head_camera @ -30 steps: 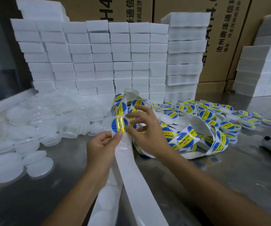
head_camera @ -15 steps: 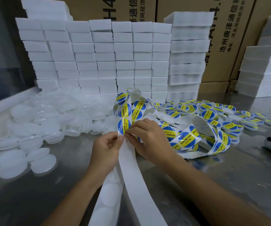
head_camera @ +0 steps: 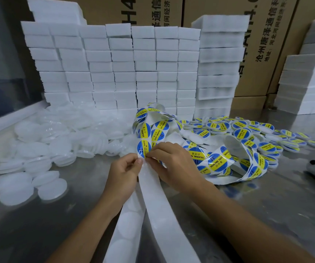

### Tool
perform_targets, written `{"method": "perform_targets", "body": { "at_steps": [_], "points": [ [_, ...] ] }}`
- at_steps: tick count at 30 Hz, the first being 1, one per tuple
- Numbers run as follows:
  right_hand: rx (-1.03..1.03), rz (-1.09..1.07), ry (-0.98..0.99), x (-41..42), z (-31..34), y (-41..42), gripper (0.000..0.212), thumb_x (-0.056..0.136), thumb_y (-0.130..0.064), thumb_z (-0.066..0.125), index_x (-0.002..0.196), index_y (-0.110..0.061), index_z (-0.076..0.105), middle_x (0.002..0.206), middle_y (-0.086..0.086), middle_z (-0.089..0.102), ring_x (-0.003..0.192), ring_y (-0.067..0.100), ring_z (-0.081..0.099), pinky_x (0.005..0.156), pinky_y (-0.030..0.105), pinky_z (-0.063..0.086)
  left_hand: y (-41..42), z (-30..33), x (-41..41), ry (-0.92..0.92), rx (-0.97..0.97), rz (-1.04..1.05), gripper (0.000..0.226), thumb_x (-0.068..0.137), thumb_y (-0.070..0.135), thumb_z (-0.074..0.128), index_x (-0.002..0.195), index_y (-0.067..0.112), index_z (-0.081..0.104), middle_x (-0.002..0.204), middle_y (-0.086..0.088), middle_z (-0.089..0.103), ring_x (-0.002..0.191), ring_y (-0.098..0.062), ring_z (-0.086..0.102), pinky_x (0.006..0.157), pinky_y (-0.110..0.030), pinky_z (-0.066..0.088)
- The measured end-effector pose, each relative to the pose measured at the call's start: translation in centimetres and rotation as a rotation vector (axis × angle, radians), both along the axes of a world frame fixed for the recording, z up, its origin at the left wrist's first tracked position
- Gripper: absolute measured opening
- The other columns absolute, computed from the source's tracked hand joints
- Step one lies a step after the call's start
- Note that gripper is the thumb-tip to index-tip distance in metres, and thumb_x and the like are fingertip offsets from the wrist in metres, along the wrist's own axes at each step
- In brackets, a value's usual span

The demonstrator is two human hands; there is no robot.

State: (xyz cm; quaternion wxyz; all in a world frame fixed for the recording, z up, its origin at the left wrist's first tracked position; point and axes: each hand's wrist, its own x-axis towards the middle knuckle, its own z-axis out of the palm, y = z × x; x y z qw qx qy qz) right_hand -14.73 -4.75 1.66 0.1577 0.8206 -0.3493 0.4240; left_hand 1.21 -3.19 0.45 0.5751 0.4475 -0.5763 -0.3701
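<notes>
Held over a steel counter (head_camera: 266,209), mid-frame: a white backing strip (head_camera: 153,194), pinched by the left hand (head_camera: 123,172) just below a round blue-and-yellow sticker (head_camera: 143,148), its lower edge nipped by the curled fingers of the right hand (head_camera: 173,164) (more of the strip looping behind). For a clean peel: hold the strip taut, lift the edge slowly, avoid creasing. Plain white lids (head_camera: 48,141) heaped left, labelled lids (head_camera: 247,130) right.

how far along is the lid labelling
Done: a pile of round white lids bearing blue-and-yellow stickers lies at right. In hand: left hand holds the white paper backing strip, right hand pinches its next sticker. Remaining: a heap of plain white plastic lids at left.
</notes>
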Motion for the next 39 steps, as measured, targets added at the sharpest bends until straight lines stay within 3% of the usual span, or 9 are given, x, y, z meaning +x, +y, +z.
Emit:
{"method": "perform_targets", "body": {
  "at_steps": [11,18,22,24,29,31,34,37,39],
  "points": [
    [-0.074,0.005,0.049,0.1,-0.1,0.2,0.013,0.094,-0.017,0.063,0.098,-0.010,0.074,0.093,0.004,0.070,0.077,0.025,0.064,0.061,0.035,0.047,0.0,0.1,0.2,-0.031,-0.055,-0.026,0.029,0.096,0.012,0.057,0.079,-0.011,0.055,0.070,-0.012,0.046,0.070,-0.019,0.040,0.067,-0.034,0.035],
    [0.317,0.027,-0.592,-0.1,0.4,0.2,0.007,0.091,-0.013,0.070,0.087,-0.009,0.073,0.077,0.000,0.067,0.070,0.010,0.060,0.066,0.023,0.048,-0.7,-0.8,1.3,-0.250,-0.115,0.138,0.021,0.091,0.013,0.064,0.070,0.013,0.062,0.067,-0.011,0.062,0.061,-0.014,0.053,0.062,-0.029,0.044],
    [0.668,0.271,-1.044,0.2,1.1,0.3,0.005,0.091,-0.010,0.068,0.087,-0.008,0.071,0.068,-0.005,0.070,0.061,0.007,0.063,0.058,0.019,0.051,-1.2,-1.4,1.6,-0.349,-0.044,0.250,0.020,0.089,0.018,0.066,0.071,0.015,0.060,0.061,-0.003,0.064,0.055,-0.010,0.055,0.058,-0.022,0.044],
    [0.837,0.410,-1.131,1.2,0.9,0.7,0.005,0.090,-0.008,0.067,0.087,-0.009,0.071,0.074,0.002,0.073,0.070,0.011,0.069,0.066,0.023,0.056,-1.2,-1.5,1.6,-0.418,-0.032,0.262,0.014,0.087,0.021,0.068,0.074,0.018,0.066,0.062,0.003,0.065,0.057,-0.005,0.058,0.056,-0.015,0.042],
    [1.121,0.484,-1.156,3.7,-0.5,1.5,0.013,0.091,0.001,0.062,0.090,-0.007,0.072,0.085,0.011,0.074,0.088,0.029,0.065,0.089,0.044,0.053,-0.5,-1.1,1.8,-0.740,0.008,0.184,0.012,0.092,0.016,0.054,0.093,0.020,0.066,0.083,-0.008,0.068,0.084,-0.030,0.064,0.067,-0.031,0.042],
    [1.165,0.459,-1.164,3.6,-0.6,1.5,0.015,0.092,0.001,0.061,0.093,-0.007,0.073,0.086,0.011,0.074,0.092,0.030,0.061,0.087,0.045,0.050,-0.4,-0.2,2.4,-0.913,0.013,0.196,0.018,0.090,0.018,0.051,0.101,0.022,0.064,0.100,-0.007,0.066,0.098,-0.032,0.061,0.080,-0.038,0.047],
    [1.202,0.442,-1.179,3.3,-0.6,1.3,0.020,0.092,0.001,0.060,0.089,-0.013,0.075,0.085,0.007,0.075,0.093,0.026,0.062,0.088,0.044,0.048,-0.2,1.5,4.7,-1.007,-0.021,0.379,0.025,0.089,0.027,0.054,0.111,0.030,0.065,0.115,0.001,0.059,0.110,-0.026,0.057,0.096,-0.042,0.041],
    [1.213,0.412,-1.149,3.4,-0.7,1.2,0.020,0.091,0.000,0.061,0.091,-0.014,0.075,0.089,0.006,0.076,0.097,0.025,0.063,0.097,0.047,0.048,0.6,1.6,9.5,-1.100,-0.086,0.777,0.040,0.084,0.044,0.059,0.121,0.029,0.059,0.127,-0.004,0.054,0.119,-0.029,0.048,0.101,-0.052,0.026],
    [1.225,0.411,-1.131,3.4,-0.8,1.2,0.023,0.091,0.001,0.062,0.091,-0.016,0.077,0.093,0.008,0.075,0.098,0.024,0.064,0.101,0.049,0.048,1.4,0.9,13.5,-1.073,0.045,0.953,0.058,0.083,0.056,0.057,0.131,0.024,0.049,0.141,-0.012,0.044,0.129,-0.036,0.036,0.104,-0.060,0.021]
  ]
}}
